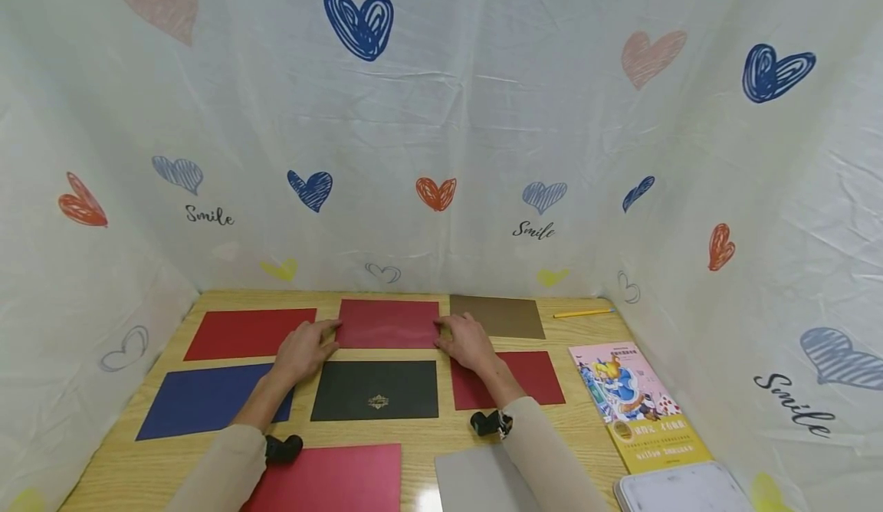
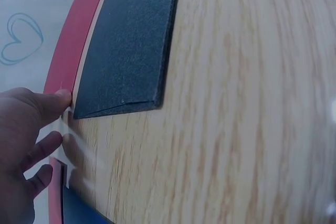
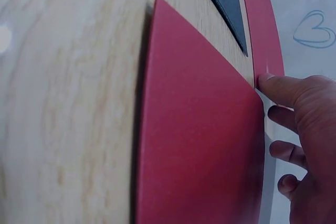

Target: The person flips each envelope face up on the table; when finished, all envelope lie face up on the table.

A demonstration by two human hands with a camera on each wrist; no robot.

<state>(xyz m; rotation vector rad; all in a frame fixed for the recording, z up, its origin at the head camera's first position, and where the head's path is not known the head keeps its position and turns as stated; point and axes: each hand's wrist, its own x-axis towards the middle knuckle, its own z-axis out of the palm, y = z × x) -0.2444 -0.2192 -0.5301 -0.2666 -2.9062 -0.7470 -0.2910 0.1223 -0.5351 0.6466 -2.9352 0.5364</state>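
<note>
You face black envelope [image 1: 374, 388], gold emblem [image 1: 378, 401]. Beyond it: your crimson envelope [image 1: 388, 324], white curtain [image 1: 414, 113] with multicoloured hearts [image 1: 313, 192]. Left of it: blue envelope [image 1: 207, 401]. Right: deep-red envelope [image 1: 531, 378].

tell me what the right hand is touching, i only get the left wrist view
Observer: The right hand touches the right edge of the crimson piece in the middle of the back row.
Operator: and is there any marking on the dark piece, mine looks plain
Observer: Yes, the head view shows a gold emblem on it, near its edge closest to the person.
</note>
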